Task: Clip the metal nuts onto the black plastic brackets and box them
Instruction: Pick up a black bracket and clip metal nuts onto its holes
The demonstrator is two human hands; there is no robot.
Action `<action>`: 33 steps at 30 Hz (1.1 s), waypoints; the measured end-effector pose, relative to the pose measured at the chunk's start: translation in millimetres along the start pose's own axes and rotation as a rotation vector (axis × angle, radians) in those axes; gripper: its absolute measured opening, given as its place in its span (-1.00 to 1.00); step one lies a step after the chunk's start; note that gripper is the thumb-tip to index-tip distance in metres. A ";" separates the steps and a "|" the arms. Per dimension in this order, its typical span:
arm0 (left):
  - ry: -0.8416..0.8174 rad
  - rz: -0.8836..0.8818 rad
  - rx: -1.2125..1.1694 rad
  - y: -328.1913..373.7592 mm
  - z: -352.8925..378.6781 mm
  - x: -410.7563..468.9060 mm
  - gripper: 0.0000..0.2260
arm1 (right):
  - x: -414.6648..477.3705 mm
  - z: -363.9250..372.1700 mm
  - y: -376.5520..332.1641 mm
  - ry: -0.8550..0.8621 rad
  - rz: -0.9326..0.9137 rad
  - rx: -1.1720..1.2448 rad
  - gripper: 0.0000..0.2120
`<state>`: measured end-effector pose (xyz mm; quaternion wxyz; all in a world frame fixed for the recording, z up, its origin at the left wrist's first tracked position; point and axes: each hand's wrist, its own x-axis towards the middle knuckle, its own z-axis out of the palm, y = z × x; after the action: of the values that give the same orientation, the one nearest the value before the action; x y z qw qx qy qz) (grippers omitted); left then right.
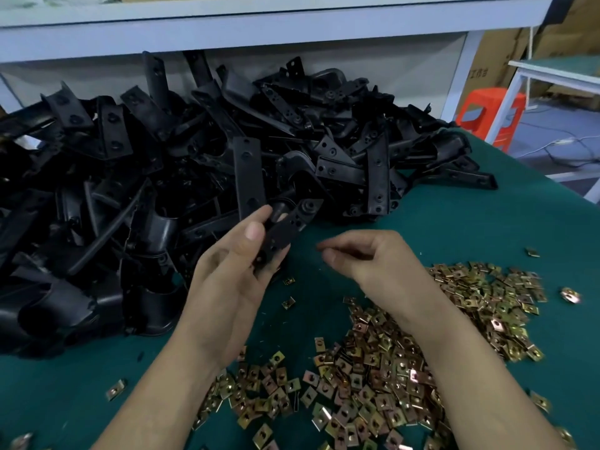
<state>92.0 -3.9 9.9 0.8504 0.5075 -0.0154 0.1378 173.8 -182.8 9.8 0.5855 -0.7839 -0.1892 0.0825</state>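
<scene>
Above the green table [454, 222], just in front of the bracket heap [162, 157]: one black bracket [282, 233] gripped in the left hand [233, 280], thumb over its face, long axis slanting up and away to the right; right hand [367, 258] just beside it, nearer the loose nuts [389, 368], fingertips drawn together, too blurred to tell whether pinching a nut; likely next, pushing a nut on from the right.

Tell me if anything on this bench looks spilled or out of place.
Only stray nuts: several lie apart from the nut heap on the green mat, one far right, one lower left. The left hand holds a bracket.
</scene>
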 end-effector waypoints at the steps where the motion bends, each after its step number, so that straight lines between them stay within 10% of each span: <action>1: 0.049 0.001 -0.027 -0.2 1.2 0.2 -0.59 | -0.6 2.6 -2.2 -0.038 0.039 0.132 -0.81; 12: 0.135 -0.035 -0.186 1.9 -4.3 3.1 -0.29 | -1.2 17.7 -6.1 -0.146 0.292 0.676 -0.89; 20: 0.147 -0.147 -0.120 1.5 -0.2 -0.3 -0.79 | -3.2 19.1 -10.1 -0.238 0.204 0.778 -0.81; 33: 0.197 -0.191 -0.178 5.0 2.7 -0.5 -0.81 | -9.3 23.3 -18.6 -0.249 0.118 0.648 -0.84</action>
<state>90.6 -4.2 15.5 0.8987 0.4132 0.1041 0.1036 153.3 -161.3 19.6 0.7705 -0.5511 -0.1776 0.2666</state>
